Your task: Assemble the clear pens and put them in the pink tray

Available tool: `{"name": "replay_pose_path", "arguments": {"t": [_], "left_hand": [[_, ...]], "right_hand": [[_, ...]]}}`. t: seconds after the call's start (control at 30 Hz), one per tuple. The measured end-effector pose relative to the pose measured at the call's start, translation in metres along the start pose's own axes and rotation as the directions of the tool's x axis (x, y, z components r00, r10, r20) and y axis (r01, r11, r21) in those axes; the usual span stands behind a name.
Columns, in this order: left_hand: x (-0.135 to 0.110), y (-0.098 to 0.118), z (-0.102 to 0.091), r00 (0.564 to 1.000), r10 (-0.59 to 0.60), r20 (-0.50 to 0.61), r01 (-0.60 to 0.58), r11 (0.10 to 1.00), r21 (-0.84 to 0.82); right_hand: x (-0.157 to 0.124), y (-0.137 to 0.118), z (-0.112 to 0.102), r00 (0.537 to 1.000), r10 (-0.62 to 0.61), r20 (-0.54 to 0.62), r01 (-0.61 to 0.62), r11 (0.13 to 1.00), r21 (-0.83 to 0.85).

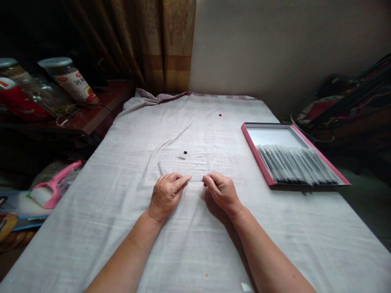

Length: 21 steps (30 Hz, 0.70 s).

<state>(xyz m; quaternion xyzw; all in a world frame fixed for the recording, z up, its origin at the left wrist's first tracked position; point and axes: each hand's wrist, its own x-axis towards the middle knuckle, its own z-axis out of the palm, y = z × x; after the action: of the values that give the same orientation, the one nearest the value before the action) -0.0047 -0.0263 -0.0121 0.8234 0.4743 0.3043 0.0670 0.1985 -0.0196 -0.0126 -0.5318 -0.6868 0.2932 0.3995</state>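
Observation:
My left hand (167,192) and my right hand (221,190) rest on the white cloth (195,228), fingers curled in pinches that face each other. Between their fingertips runs a thin pale stick-like piece (197,179), held at both ends. A short white tube (160,167) lies just beyond my left hand. Farther out sit a small white piece (182,157) and a tiny black cap (185,152).
A pink-edged shallow box (253,147) at the right holds a row of several dark pens (297,164). A tiny red bit (220,115) lies far back. Jars (71,79) stand on a wooden shelf at left, with a pink-handled tool (53,189) below. Curtain and wall behind.

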Motion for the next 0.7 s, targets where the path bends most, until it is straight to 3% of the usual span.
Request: {"name": "replay_pose_path", "arguments": {"t": [0.1,0.27,0.37,0.5,0.7], "left_hand": [[0.0007,0.0014,-0.0002,1.0,-0.004,0.017,0.005,1.0,-0.014],[0.001,-0.0011,0.0001,1.0,-0.007,0.011,0.007,1.0,-0.002],[0.0006,-0.0027,0.0011,1.0,0.005,0.009,-0.005,1.0,-0.015],[0.0005,-0.0026,0.0025,1.0,0.007,0.03,-0.006,1.0,-0.02],[0.0011,-0.0035,0.0028,1.0,-0.008,0.023,0.009,1.0,-0.025]], "right_hand": [[-0.0011,0.0024,-0.0005,0.999,0.025,0.031,-0.025,1.0,-0.008],[-0.0026,0.0043,-0.0001,0.998,0.049,0.046,-0.056,0.982,0.18],[-0.0007,0.0028,-0.0004,1.0,-0.013,0.02,0.011,0.995,0.1],[0.0006,0.0004,-0.0027,0.999,0.026,0.03,-0.025,0.999,-0.048],[-0.0012,-0.0019,-0.0048,0.998,-0.021,0.062,0.02,1.0,0.021]]}}
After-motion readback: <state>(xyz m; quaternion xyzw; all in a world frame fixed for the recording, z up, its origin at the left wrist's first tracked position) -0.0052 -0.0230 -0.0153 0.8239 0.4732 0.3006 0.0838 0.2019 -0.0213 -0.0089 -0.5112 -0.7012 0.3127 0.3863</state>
